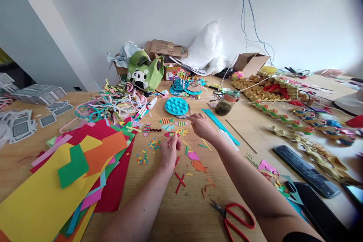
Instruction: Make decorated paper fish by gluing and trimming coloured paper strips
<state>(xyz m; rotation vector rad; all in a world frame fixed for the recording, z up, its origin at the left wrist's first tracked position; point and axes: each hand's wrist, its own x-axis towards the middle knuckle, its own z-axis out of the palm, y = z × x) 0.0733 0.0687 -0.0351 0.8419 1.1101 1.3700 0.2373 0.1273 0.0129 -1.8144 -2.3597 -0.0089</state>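
My left hand (pixel 170 149) is closed in a pinch, thumb up, at the red paper fish (pixel 169 134) with coloured spots. My right hand (pixel 203 127) reaches over the table, fingertips together just beside a small silvery heap (pixel 181 116) in front of the blue round dish (pixel 176 106); what they pinch, if anything, is too small to make out. Between the hands lie a yellow spotted fish (pixel 182 132), a light blue fish (pixel 167 127) and striped fish (pixel 166 121). A pink fish (pixel 193 155) and an orange fish (pixel 199 166) lie nearer me.
Coloured paper sheets (pixel 36 193) pile up on the left, with pipe cleaners (pixel 113 100) behind. Paper dots (pixel 142 157) lie left of my left hand. Red-handled scissors (pixel 236 217) are at the front. A glass jar (pixel 224 106), a wooden stick (pixel 241 136) and a phone (pixel 306 170) are right.
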